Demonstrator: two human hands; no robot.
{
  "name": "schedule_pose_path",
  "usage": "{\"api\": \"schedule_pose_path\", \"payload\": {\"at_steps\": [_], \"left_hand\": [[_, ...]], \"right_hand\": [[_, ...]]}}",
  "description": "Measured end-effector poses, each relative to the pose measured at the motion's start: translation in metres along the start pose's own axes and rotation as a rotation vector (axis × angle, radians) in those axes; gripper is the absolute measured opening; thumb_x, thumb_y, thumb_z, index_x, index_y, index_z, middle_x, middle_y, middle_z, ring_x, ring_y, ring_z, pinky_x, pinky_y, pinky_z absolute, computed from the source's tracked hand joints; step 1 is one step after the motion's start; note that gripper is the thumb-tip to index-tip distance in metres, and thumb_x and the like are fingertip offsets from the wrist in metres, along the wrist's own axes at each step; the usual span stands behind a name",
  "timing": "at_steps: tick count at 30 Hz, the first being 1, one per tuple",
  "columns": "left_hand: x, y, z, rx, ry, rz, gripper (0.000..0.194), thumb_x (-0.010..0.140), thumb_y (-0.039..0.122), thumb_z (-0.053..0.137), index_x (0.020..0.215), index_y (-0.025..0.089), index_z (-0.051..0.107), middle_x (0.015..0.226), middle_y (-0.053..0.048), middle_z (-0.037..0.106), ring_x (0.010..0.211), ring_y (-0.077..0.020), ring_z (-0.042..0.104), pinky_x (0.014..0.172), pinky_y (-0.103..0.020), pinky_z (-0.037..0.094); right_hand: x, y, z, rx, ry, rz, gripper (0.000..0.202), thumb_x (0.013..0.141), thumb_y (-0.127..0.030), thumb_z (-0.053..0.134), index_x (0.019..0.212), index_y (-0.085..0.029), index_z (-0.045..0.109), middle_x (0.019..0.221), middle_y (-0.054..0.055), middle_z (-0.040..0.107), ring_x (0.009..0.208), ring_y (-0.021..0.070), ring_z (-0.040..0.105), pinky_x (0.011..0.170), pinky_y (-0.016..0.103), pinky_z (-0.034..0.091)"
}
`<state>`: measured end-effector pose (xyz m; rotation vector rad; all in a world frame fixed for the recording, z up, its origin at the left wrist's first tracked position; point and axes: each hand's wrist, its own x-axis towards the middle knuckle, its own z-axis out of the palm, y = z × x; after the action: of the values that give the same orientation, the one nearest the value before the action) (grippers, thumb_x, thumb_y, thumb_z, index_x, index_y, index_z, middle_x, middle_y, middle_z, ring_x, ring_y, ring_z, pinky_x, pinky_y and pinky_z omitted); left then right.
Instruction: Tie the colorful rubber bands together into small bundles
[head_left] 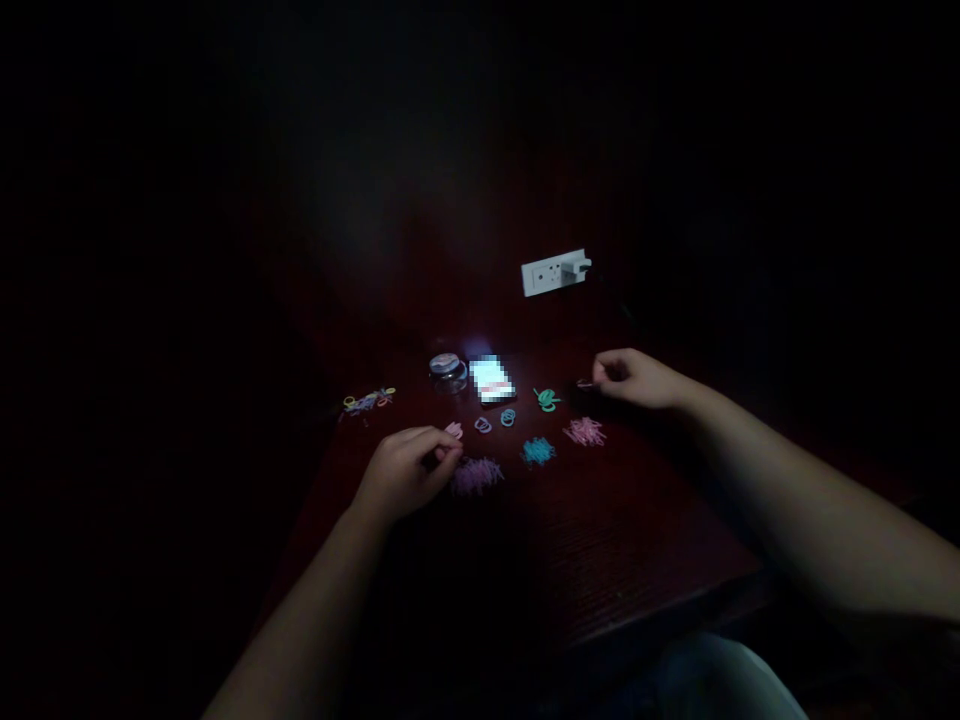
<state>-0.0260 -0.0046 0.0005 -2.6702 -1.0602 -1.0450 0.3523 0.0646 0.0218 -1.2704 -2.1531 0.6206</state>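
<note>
My left hand (411,468) is closed in a pinch over the table, beside a pile of small purple elastic bands (478,476) and next to some pale pink bands (454,430). Whatever its fingertips may hold is hidden. My right hand (628,377) also pinches, at the right; a small dark pinkish band (584,384) shows at its fingertips, too dim to tell if held. Between the hands lie a blue band pile (538,451), a pink band pile (585,432), green bands (547,400), and small groups of lilac bands (483,425) and light blue bands (508,417).
A lit phone (492,379) stands behind the bands, beside a clear lidded jar (448,372). Mixed coloured bands (367,402) lie at the far left. A wall socket (555,272) with a plug is behind the dark red table (637,540). Surroundings are very dark.
</note>
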Motion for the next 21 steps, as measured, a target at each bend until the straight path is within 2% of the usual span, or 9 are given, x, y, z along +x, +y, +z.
{"api": "schedule_pose_path", "payload": {"at_steps": [3,6,10,17,21], "left_hand": [[-0.003,-0.001,0.0,0.006,0.011,-0.01,0.006,0.086,0.021,0.062,0.088,0.02,0.068,0.08,-0.002,0.071,0.07,-0.0125,0.065,0.064,-0.023,0.05],[-0.004,-0.002,-0.003,0.015,0.013,-0.03,0.007,0.086,0.022,0.062,0.087,0.02,0.068,0.08,-0.002,0.071,0.07,-0.0125,0.065,0.063,-0.022,0.05],[-0.004,-0.003,-0.006,0.022,-0.011,-0.039,0.007,0.087,0.023,0.062,0.087,0.019,0.068,0.076,-0.001,0.07,0.067,-0.0121,0.064,0.062,-0.022,0.05],[-0.004,-0.007,-0.006,0.02,-0.022,-0.037,0.008,0.086,0.023,0.062,0.088,0.02,0.069,0.076,-0.001,0.069,0.066,-0.012,0.064,0.062,-0.023,0.05],[-0.004,-0.005,-0.006,0.013,-0.006,-0.054,0.008,0.086,0.024,0.062,0.087,0.019,0.069,0.076,-0.001,0.07,0.066,-0.0119,0.064,0.062,-0.022,0.051]], "right_hand": [[-0.004,0.01,0.008,0.012,-0.06,0.01,0.012,0.068,-0.026,0.058,0.064,-0.02,0.049,0.069,0.001,0.058,0.065,0.0146,0.052,0.061,0.026,0.039],[-0.005,0.007,0.014,0.002,-0.131,0.019,0.009,0.064,-0.023,0.061,0.064,-0.019,0.052,0.068,0.0,0.058,0.064,0.014,0.051,0.06,0.025,0.038],[-0.006,0.002,0.014,-0.106,-0.232,0.032,0.007,0.066,-0.021,0.061,0.067,-0.019,0.055,0.064,-0.001,0.057,0.06,0.0131,0.048,0.057,0.025,0.035],[-0.006,-0.005,0.021,-0.244,-0.279,0.048,0.006,0.068,-0.019,0.06,0.07,-0.019,0.055,0.064,0.0,0.058,0.057,0.0129,0.049,0.052,0.025,0.033],[-0.005,-0.008,0.023,-0.291,-0.265,0.043,0.007,0.068,-0.018,0.061,0.068,-0.02,0.054,0.066,0.0,0.06,0.058,0.0134,0.05,0.053,0.025,0.034]]}}
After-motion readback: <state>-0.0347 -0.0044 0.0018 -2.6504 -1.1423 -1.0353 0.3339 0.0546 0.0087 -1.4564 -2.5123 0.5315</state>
